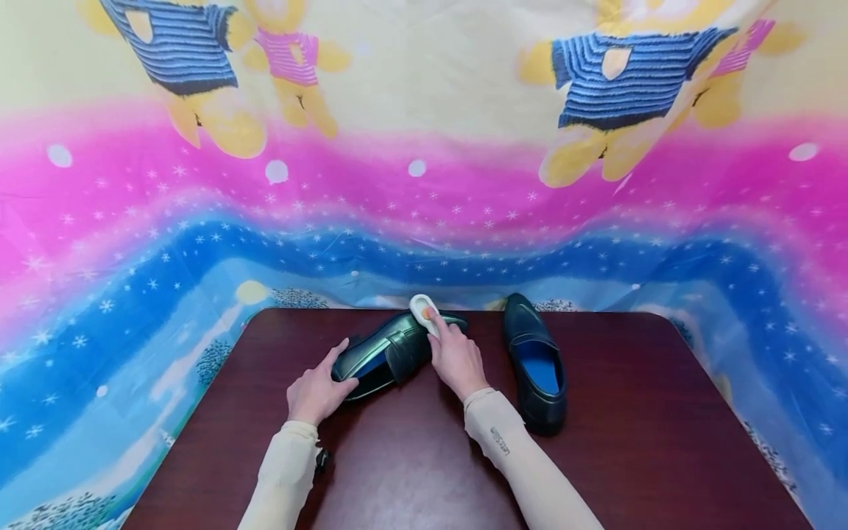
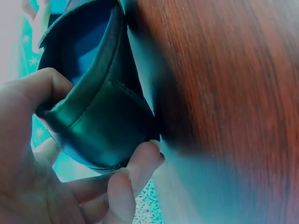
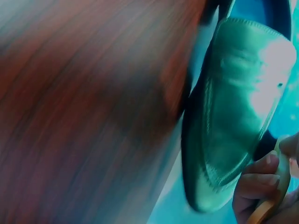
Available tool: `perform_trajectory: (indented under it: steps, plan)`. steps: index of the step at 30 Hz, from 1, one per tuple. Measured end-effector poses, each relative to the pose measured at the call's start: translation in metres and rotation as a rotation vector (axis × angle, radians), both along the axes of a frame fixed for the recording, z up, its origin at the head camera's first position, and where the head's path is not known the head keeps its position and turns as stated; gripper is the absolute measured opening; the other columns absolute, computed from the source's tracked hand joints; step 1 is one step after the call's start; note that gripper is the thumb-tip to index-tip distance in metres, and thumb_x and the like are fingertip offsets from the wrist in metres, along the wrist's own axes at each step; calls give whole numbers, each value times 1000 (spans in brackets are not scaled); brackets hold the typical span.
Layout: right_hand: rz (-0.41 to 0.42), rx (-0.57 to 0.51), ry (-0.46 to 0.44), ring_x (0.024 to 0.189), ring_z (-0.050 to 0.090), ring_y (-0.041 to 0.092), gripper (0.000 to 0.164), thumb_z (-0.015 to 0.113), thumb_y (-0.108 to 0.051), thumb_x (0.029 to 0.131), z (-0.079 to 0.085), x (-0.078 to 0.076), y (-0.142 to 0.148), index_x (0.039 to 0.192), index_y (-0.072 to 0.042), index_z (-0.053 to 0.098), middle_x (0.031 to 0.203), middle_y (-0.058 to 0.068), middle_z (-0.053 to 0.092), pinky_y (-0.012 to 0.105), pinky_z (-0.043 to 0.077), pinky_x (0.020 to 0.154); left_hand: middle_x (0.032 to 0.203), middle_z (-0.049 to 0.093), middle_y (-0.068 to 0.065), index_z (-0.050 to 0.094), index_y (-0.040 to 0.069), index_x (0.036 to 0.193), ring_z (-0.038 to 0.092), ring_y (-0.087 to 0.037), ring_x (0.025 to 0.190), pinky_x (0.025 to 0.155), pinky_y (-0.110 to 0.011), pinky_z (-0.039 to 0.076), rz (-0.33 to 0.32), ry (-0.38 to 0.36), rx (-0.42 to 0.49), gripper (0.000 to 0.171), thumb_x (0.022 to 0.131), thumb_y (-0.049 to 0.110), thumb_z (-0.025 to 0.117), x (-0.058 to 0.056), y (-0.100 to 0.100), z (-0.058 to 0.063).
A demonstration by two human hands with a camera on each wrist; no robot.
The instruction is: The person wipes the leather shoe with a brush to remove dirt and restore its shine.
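A black leather loafer (image 1: 404, 353) with a blue insole lies slantwise near the table's far edge, toe pointing away to the right. My left hand (image 1: 311, 394) grips its heel; in the left wrist view the thumb goes inside the collar and the fingers wrap the heel's back (image 2: 103, 135). With my right hand (image 1: 458, 362) I hold a small white oval piece with an orange middle (image 1: 419, 303), close to the shoe's front. The right wrist view shows curled fingers (image 3: 257, 184) around this piece, beside the toe (image 3: 205, 191).
The matching loafer (image 1: 536, 368) stands to the right of my right hand, toe toward the far edge. The dark red wooden table (image 1: 636, 442) ends just beyond both shoes, where a patterned cloth (image 1: 424, 243) hangs.
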State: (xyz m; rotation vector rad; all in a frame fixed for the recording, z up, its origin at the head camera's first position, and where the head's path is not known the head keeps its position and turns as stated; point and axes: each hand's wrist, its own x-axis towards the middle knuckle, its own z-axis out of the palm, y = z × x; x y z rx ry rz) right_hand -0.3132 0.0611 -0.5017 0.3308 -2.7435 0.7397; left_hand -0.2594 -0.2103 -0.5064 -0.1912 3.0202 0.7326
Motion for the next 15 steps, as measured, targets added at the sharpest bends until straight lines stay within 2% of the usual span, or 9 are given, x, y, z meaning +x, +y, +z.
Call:
perform_trajectory:
  steps: [8, 12, 15]
  plan:
    - [-156, -110, -84, 63, 57, 26, 47, 56, -28, 108, -6, 2, 29, 153, -24, 44, 90, 13, 64, 42, 47, 56, 53, 47, -5, 31, 46, 161, 42, -22, 49, 46, -33, 28, -5, 6, 0, 79, 91, 48, 69, 2, -3, 2]
    - [-153, -147, -88, 69, 61, 29, 47, 55, -27, 108, -4, 5, 32, 154, -20, 43, 95, 16, 66, 46, 51, 62, 54, 49, -5, 30, 46, 161, 44, -23, 50, 46, -34, 29, -10, 0, 0, 80, 91, 49, 69, 2, -3, 0]
    - [-86, -182, -53, 72, 61, 28, 48, 51, -27, 110, -3, 6, 28, 157, -21, 40, 98, 15, 66, 47, 51, 66, 55, 51, -6, 31, 46, 161, 46, -23, 52, 47, -35, 31, -9, 3, 0, 79, 91, 49, 69, 2, -2, -1]
